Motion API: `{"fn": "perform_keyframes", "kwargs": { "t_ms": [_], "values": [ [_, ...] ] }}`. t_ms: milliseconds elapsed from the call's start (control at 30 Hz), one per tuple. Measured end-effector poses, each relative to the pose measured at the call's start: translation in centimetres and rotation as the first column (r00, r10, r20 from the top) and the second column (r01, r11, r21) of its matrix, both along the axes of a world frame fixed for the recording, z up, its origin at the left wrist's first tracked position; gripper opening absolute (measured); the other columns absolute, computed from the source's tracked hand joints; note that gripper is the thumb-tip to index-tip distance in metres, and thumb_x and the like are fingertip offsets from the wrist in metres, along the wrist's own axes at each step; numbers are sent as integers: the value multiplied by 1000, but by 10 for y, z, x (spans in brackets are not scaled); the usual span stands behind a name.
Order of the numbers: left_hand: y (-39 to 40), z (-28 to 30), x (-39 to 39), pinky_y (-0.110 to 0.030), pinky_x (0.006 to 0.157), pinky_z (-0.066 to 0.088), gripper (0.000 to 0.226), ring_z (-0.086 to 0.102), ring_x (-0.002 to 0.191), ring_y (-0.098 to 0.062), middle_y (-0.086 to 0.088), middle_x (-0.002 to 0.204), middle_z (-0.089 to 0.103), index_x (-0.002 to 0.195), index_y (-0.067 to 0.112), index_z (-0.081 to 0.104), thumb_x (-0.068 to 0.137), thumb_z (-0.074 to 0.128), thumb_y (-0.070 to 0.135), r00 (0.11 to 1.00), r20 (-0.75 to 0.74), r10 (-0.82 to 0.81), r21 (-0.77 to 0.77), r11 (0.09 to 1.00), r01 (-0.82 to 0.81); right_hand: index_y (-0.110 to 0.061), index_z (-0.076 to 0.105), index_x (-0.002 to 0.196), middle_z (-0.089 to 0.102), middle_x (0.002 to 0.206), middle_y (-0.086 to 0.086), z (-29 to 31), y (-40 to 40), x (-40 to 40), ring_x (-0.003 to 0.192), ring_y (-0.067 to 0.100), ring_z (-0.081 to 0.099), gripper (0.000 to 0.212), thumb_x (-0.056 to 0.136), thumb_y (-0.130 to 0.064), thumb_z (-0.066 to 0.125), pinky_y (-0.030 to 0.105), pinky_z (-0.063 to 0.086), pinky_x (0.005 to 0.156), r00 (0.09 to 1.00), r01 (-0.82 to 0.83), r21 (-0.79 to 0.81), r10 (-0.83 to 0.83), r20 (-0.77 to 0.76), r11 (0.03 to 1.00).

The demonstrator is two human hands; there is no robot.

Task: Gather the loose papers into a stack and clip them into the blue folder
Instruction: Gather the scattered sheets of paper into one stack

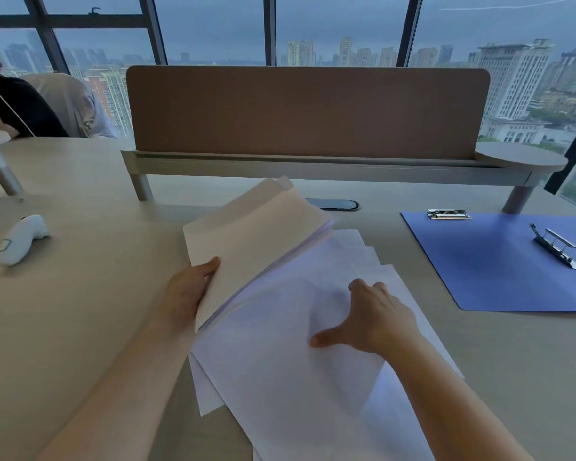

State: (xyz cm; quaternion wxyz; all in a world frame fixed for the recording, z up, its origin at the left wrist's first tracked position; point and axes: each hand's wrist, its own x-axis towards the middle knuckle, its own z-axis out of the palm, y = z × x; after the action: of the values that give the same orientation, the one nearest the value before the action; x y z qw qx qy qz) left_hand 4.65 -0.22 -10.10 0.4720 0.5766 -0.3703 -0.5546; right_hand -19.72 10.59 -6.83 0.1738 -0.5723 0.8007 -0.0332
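Nearest: loose papers (pixel 280 377) fanned flat on the desk (pixel 80 311), overlapping, corners splayed toward the near edge and to the right. Long axis of the fan running from near-left to far-right.

Right hand (pixel 376 319) resting palm-down on the top sheet, fingers spread and nearly straight, thumb swung out to the left. Pressing or sliding, not pinching; nothing gripped.

Just left and slightly farther: left hand (pixel 188 294) holding a gathered stack (pixel 256 241) by its near-left edge, thumb on top, remaining fingers hidden beneath. Stack tilted up off the desk, far end raised, its lower right edge close over the loose sheets; whether touching, cannot tell.

Key relation: remaining sheets lie directly under the right palm and just right of the held stack. Right hand is therefore the nearer one to feed sheets leftward, under or onto the stack. Gathering judged partway done; several sheets left flat.

Farther right, well apart from both hands: blue folder (pixel 499 271) lying open and flat, side clip (pixel 557 247) raised, a second top clip (pixel 449 214) at its far edge. Right hand nearer to it than left. Nothing in the folder yet.

Far left: white handheld device (pixel 20 239) on the desk. Beyond: brown divider panel (pixel 306 111).
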Motion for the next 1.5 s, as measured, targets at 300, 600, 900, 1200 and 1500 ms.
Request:
{"fn": "perform_keyframes", "kwargs": {
  "t_ms": [300,600,900,1200,1500],
  "values": [
    [5,9,5,-19,48,49,45,65,54,-13,-3,67,70,137,-2,53,100,54,25,981,-189,37,0,999,-38,-21,72,91,68,83,-2,-4,-11,-23,62,10,61,9,86,-28,76,17,44,50,858,132,-144,-41,511,981],
    [4,14,-1,-21,56,47,38,59,83,-23,-8,118,62,126,-2,61,99,57,24,989,-144,32,-38,999,-38,-13,75,104,79,93,13,-13,-19,-27,76,29,73,25,99,-4,52,43,60,73,293,413,-51,-79,953,909],
    [4,1,-7,-29,72,56,31,72,85,-19,-11,107,74,120,4,66,89,64,1,999,15,-51,-322,945,53,-17,73,115,79,99,11,-15,-18,-25,80,25,76,37,101,-1,43,33,58,64,144,367,-63,11,990,928],
    [8,2,-11,-29,77,54,31,72,87,-14,1,102,75,115,14,66,87,68,1,1000,-13,-10,-415,910,3,-24,73,115,76,109,19,-17,-19,-20,90,35,68,36,99,-4,47,44,55,85,138,373,-68,17,990,926],
    [40,41,-32,-29,87,58,40,69,106,-14,-1,118,72,128,12,61,90,66,-1,988,135,70,-732,680,52,-24,72,103,77,101,10,-1,-17,-13,81,23,73,15,94,-35,67,40,57,71,280,473,-297,178,943,830]
  ]
}}
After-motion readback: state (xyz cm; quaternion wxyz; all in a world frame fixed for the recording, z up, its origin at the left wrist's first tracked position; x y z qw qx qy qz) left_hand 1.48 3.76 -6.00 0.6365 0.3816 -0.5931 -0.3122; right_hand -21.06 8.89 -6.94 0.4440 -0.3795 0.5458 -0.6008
